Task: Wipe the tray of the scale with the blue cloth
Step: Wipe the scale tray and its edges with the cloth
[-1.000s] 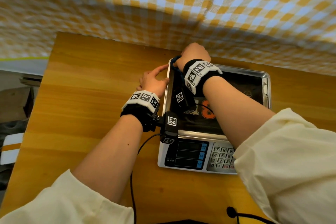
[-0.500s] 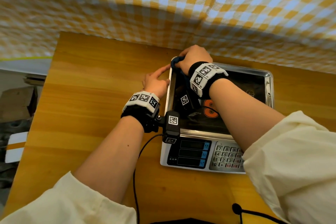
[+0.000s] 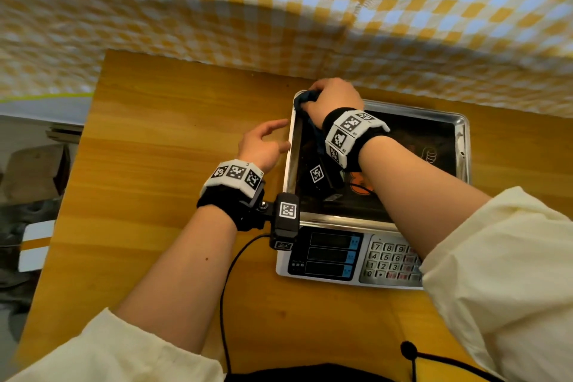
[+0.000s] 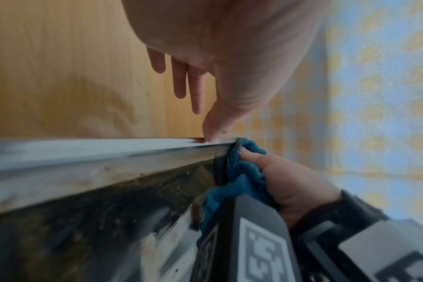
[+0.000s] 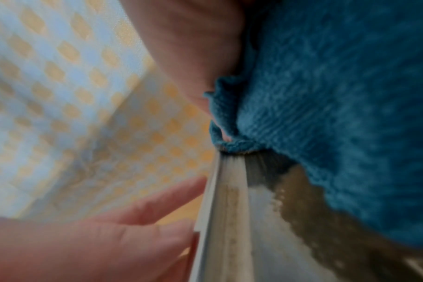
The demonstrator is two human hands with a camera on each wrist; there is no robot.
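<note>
A steel tray sits on a grey electronic scale on the wooden table. My right hand grips a bunched blue cloth and presses it into the tray's far left corner. In the right wrist view the cloth lies over the end of the tray's rim. My left hand stands outside the tray's left rim with fingers extended. In the left wrist view its thumb touches the rim just short of the cloth. The tray floor looks dark and speckled.
The scale's displays and keypad face me at the front. A yellow and blue checked cloth hangs behind the table. Bare wooden table lies left of the scale. A black cable runs from my left wrist towards me.
My right hand has pushed the blue cloth slightly farther into the tray's far left corner. My left hand has stayed at the left rim, its fingers a little more spread.
</note>
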